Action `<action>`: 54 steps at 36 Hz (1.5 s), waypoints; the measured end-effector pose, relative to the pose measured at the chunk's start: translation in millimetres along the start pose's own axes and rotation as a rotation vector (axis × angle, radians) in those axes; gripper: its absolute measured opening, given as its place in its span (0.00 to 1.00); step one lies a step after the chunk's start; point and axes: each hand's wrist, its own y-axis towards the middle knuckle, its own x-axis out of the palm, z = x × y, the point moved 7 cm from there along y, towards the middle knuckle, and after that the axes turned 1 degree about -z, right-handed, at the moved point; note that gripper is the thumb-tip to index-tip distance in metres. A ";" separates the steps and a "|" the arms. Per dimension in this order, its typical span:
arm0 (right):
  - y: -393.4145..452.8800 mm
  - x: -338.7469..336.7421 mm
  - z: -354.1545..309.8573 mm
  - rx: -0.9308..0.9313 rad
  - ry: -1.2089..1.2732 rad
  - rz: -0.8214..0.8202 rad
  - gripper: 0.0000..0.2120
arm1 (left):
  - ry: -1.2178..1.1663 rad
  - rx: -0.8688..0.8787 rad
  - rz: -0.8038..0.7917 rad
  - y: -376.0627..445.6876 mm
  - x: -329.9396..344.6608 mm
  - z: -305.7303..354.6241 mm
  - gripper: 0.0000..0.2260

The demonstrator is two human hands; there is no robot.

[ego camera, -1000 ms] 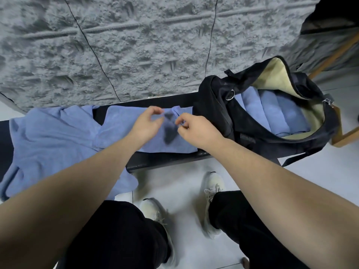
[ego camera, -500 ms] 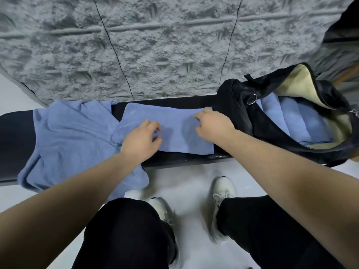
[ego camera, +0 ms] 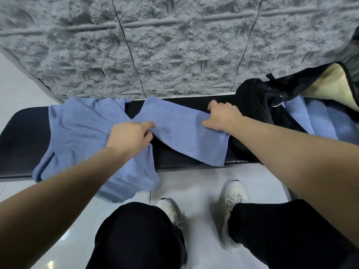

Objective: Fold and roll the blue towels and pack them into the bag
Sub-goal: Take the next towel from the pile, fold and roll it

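In the head view, the folded blue towel (ego camera: pixel 180 136) lies on the counter (ego camera: pixel 23 131); the left hand (ego camera: pixel 129 135) pinches its 9 o'clock end, the right hand (ego camera: pixel 223 117) grips its 3 o'clock end. Its near corner overhangs, so uneven rolling may drag it off, or catch the loose towels (ego camera: pixel 81 129), before the bag (ego camera: pixel 256 105).

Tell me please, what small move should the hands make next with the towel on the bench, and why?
Probably the left hand should draw its end of the folded towel flat. That end is bunched in its grip and the towel lies skewed on the bench, while the right hand holds the other end beside the bag. A flat strip would likely roll more evenly.
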 end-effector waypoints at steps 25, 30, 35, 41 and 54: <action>-62.4 38.0 23.1 0.217 0.987 -0.412 0.05 | -1.071 -0.475 -0.055 91.9 28.5 38.9 0.27; -76.5 45.8 22.4 0.229 1.041 -0.515 0.11 | -1.168 -0.646 0.065 63.8 34.2 40.8 0.22; -86.8 51.8 19.6 0.243 1.094 -0.520 0.12 | -1.307 -0.811 -0.071 32.3 56.0 40.9 0.18; -101.9 61.1 10.2 0.242 1.129 -0.528 0.09 | -1.342 -0.742 -0.131 9.3 54.4 43.0 0.20; -111.3 39.1 33.7 0.089 0.525 -0.109 0.16 | -0.811 -0.338 -0.004 -20.6 22.4 51.1 0.10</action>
